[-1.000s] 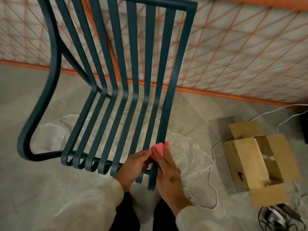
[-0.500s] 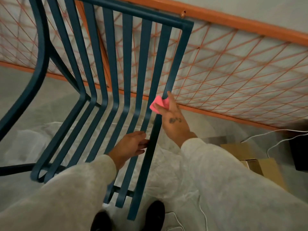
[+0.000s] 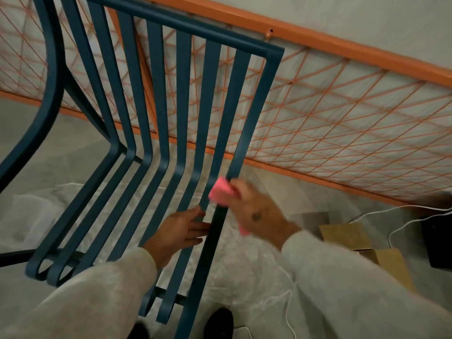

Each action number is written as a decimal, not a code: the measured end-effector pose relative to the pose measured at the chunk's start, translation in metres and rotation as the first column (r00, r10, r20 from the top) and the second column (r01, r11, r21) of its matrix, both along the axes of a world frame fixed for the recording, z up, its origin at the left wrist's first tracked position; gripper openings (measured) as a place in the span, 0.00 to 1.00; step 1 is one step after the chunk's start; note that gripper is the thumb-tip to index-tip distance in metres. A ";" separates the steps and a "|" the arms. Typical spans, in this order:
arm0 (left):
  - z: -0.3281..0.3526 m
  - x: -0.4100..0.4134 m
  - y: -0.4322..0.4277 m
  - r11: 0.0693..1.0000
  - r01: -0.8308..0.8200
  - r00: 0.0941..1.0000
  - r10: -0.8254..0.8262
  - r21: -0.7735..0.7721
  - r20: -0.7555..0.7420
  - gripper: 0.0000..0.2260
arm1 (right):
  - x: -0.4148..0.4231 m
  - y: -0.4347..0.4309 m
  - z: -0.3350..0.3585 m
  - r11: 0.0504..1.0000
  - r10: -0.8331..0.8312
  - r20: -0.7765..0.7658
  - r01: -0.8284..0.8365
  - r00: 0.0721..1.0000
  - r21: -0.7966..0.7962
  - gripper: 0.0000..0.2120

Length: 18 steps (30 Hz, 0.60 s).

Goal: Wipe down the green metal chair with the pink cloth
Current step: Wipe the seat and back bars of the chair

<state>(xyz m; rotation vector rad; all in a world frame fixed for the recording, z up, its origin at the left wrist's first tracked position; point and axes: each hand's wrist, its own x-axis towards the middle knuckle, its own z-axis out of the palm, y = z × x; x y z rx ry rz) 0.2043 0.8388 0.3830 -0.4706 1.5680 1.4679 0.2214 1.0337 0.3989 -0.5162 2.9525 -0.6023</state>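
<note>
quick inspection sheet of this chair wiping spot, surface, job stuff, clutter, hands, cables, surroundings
surface: grey stone floor, clear plastic sheet under the chair
job's things: green metal chair; pink cloth wrapped on the rightmost slat near the seat bend
clutter: cardboard box at right
hands: right hand grips the cloth; left hand open, fingertips at the slat
cables: white cable by the box
surroundings: orange lattice railing, dark object at right edge
</note>
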 end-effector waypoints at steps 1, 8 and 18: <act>-0.001 -0.002 -0.001 1.000 0.004 1.000 -0.004 0.003 0.014 0.18 | -0.021 0.015 -0.002 0.996 -0.012 -0.120 0.022 0.993 0.083 0.17; -0.006 -0.005 -0.003 1.000 -0.006 0.999 0.006 0.007 0.031 0.19 | -0.057 0.016 -0.018 0.920 -0.387 -0.211 0.390 0.898 -0.030 0.18; 0.001 -0.009 0.005 1.000 -0.023 0.999 0.022 -0.011 -0.032 0.18 | 0.022 -0.007 -0.016 0.998 0.057 0.187 -0.049 0.981 -0.049 0.16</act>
